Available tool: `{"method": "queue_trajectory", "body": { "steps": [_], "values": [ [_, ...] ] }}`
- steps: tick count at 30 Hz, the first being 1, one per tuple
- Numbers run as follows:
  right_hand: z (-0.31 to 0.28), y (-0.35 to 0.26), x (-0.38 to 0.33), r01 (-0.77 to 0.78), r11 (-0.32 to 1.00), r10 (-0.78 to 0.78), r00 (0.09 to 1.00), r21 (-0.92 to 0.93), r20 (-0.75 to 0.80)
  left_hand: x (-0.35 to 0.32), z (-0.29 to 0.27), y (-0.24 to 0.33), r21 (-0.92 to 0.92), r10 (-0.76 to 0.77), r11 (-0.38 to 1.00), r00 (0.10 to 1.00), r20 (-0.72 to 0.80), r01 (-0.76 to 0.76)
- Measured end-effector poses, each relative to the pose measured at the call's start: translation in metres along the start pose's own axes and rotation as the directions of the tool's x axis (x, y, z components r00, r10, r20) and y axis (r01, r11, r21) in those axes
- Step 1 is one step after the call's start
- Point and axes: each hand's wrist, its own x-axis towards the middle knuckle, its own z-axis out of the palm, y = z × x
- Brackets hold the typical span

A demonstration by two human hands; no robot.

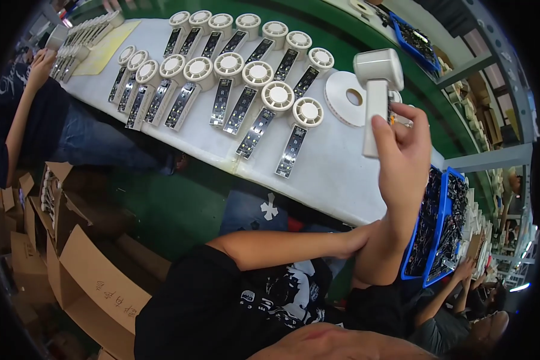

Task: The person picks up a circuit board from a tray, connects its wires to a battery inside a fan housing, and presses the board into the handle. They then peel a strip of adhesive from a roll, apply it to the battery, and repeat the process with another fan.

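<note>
My right hand (405, 147) is raised over the right end of the table, its thumb and fingers closed round the handle of a white handheld fan (378, 93). The fan's round head points up and its smooth side faces me. Across my front, my left hand (355, 240) is tucked against the right forearm; that forearm hides its fingers. On the table, several more white fans (308, 113) lie in two rows, round grilles away from me, dark circuit boards showing along their handles. A white roll of tape or labels (340, 96) lies just left of the held fan.
Blue trays (441, 222) of dark small parts stand at the right. A yellow sheet (105, 51) and more fans are at the table's far left, by another person's hand (40, 67). Open cardboard boxes (99, 294) sit at lower left. A grey metal frame (492, 157) stands right.
</note>
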Motion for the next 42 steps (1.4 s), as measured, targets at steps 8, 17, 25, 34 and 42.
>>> {"method": "queue_trajectory", "body": {
  "steps": [8,17,25,34,42],
  "values": [
    [0.036,0.044,0.026,0.187,0.843,-0.094,0.974,-0.504,0.204,0.014,-0.017,0.015,-0.013,-0.136,0.991,0.990,0.040,0.136],
    [0.057,0.067,0.020,0.350,0.761,-0.153,0.915,-0.546,0.373,0.015,-0.012,0.008,-0.224,-0.039,0.973,0.997,0.068,0.053],
    [0.058,0.077,0.003,0.336,0.808,-0.127,0.902,-0.485,0.412,0.043,-0.023,-0.033,-0.412,-0.110,0.879,0.942,0.318,0.241],
    [0.028,0.055,0.029,0.319,0.788,0.075,0.799,-0.527,0.596,0.064,0.006,-0.011,-0.269,-0.124,0.954,0.991,0.046,0.132],
    [0.025,0.101,0.077,0.481,0.575,-0.198,0.867,-0.662,0.458,0.075,0.003,0.000,-0.357,-0.132,0.918,0.982,0.138,0.173]
  ]
}}
